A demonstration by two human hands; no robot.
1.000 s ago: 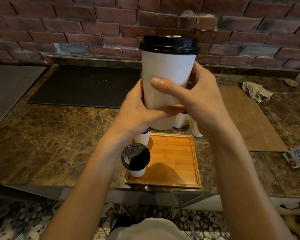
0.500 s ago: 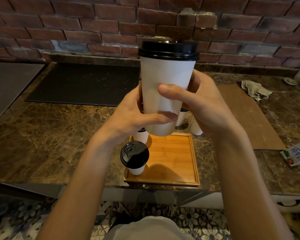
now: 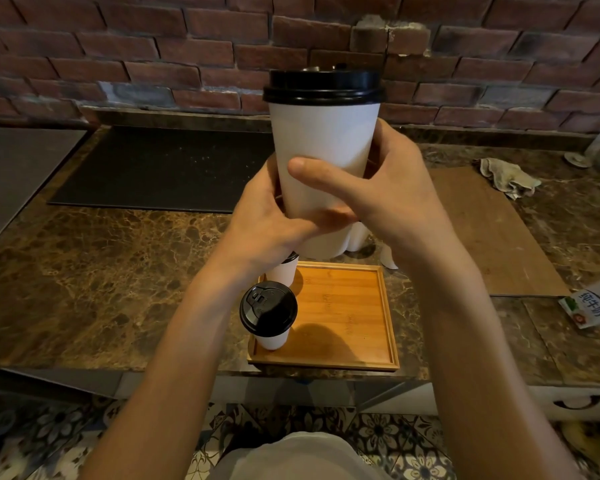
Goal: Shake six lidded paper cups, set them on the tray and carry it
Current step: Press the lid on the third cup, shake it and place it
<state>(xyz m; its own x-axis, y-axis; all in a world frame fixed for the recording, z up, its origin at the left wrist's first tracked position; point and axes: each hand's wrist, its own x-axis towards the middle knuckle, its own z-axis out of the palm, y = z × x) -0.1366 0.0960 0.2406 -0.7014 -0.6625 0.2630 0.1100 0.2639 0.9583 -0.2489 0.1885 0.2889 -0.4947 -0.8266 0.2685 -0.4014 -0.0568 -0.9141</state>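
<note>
A white paper cup with a black lid (image 3: 323,140) is held upright in the air above the counter. My left hand (image 3: 267,220) wraps its lower left side and my right hand (image 3: 392,199) grips its right side, thumb across the front. Below sits a square wooden tray (image 3: 347,317) at the counter's front edge. One lidded cup (image 3: 269,313) stands on the tray's front left corner, and a second cup (image 3: 284,270) stands behind it, mostly hidden by my left wrist. Parts of other white cups (image 3: 355,239) show behind the tray, under my hands.
The brown marble counter (image 3: 101,271) carries a black mat (image 3: 160,168) at the back left and a brown board (image 3: 489,230) at the right. A crumpled cloth (image 3: 506,176) lies at the back right, a milk carton (image 3: 591,306) at the right edge. A brick wall rises behind.
The cup has dropped slightly between the earliest frame and now, both hands still holding it. The cups on the tray have not moved.
</note>
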